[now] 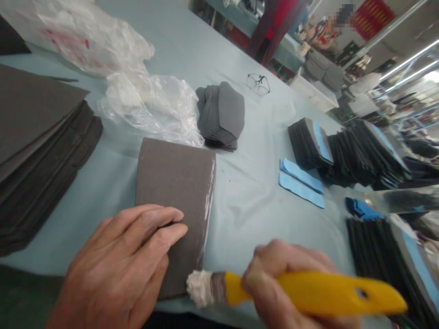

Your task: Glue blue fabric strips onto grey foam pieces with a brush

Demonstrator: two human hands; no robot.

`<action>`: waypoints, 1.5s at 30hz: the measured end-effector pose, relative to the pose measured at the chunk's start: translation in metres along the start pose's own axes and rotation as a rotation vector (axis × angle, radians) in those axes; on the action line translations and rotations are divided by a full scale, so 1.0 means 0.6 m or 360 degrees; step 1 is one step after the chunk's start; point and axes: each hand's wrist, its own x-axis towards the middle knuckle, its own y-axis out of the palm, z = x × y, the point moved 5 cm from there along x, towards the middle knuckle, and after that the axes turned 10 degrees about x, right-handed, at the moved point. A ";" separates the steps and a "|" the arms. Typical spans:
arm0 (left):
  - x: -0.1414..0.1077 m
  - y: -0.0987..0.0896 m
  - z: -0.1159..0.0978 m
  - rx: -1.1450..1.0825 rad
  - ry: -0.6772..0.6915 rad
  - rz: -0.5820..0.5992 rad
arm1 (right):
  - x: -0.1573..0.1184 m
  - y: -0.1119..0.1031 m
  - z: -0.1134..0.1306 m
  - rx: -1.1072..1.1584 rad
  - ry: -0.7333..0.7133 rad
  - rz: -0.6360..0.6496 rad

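Note:
My left hand [120, 260] lies flat on a dark grey-brown rectangular piece [174, 178], its fingers stretched toward the middle. My right hand [284, 283] grips the yellow handle of a brush [315, 290]. White, clotted bristles point left and meet the piece's lower right corner. A glossy wet strip runs along the right edge of the piece. The palm side of my right hand is hidden behind the handle.
Stacked dark sheets [41, 151] lie at the left. Beyond the piece are crumpled clear plastic [151, 105], a grey stack [222, 114] and glasses [259, 84]. Blue strips [302, 185] and dark bundles [363, 151] sit at the right. A person in red [270, 27] is across the table.

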 end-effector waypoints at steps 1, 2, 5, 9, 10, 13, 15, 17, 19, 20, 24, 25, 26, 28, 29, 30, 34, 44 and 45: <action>0.001 0.000 0.000 0.0005 0.0008 0.0002 | 0.018 -0.002 -0.011 0.0034 0.0014 -0.0037; 0.001 0.000 0.000 0.0005 0.0013 0.0008 | 0.040 -0.006 -0.023 0.0055 0.0015 -0.0123; 0.001 0.002 0.000 0.0000 0.0028 0.0033 | 0.119 -0.016 -0.060 0.0079 -0.0043 -0.0370; 0.002 0.002 0.002 0.0032 0.0054 0.0006 | 0.214 -0.021 -0.089 -0.0015 -0.0243 -0.0522; 0.003 0.002 0.002 0.0038 0.0067 0.0001 | 0.228 -0.023 -0.091 -0.0034 -0.0296 -0.0557; 0.006 0.002 0.002 0.0053 0.0087 -0.0008 | 0.237 -0.026 -0.088 -0.0071 -0.0395 -0.0625; 0.009 0.001 0.002 0.0075 0.0077 -0.0020 | 0.213 -0.021 -0.080 -0.0094 -0.0404 -0.0597; 0.011 0.000 0.000 0.0098 0.0072 -0.0018 | 0.169 -0.013 -0.065 -0.0110 -0.0369 -0.0522; 0.012 -0.002 -0.002 0.0124 0.0088 -0.0026 | 0.112 -0.005 -0.043 -0.0127 -0.0292 -0.0434; 0.013 -0.004 -0.003 0.0134 0.0098 -0.0037 | 0.082 -0.002 -0.031 -0.0138 -0.0238 -0.0374; 0.017 -0.005 -0.005 0.0156 0.0133 -0.0014 | -0.023 0.008 0.019 -0.0195 -0.0211 -0.0027; 0.018 -0.005 -0.005 0.0162 0.0142 -0.0001 | -0.040 0.007 0.025 -0.0170 -0.0225 0.0022; 0.019 -0.006 -0.005 0.0168 0.0150 0.0005 | -0.052 0.005 0.028 -0.0130 -0.0211 0.0046; 0.021 -0.008 -0.006 0.0180 0.0165 0.0007 | -0.062 -0.005 0.016 -0.0004 -0.0053 -0.0024; 0.023 -0.010 -0.006 0.0190 0.0169 0.0015 | -0.062 -0.013 0.003 0.0093 0.0077 -0.0124; 0.024 -0.011 -0.007 0.0197 0.0178 0.0025 | -0.061 -0.021 -0.014 0.0223 0.0212 -0.0253; 0.029 -0.018 -0.011 0.0232 0.0238 0.0082 | -0.055 -0.039 -0.088 0.0932 0.0605 -0.0686; 0.032 -0.020 -0.017 0.0331 0.0249 0.0171 | -0.080 -0.040 -0.154 0.1838 0.1157 -0.0929; 0.031 -0.019 -0.016 0.0339 0.0243 0.0174 | -0.082 -0.039 -0.157 0.1939 0.1204 -0.0929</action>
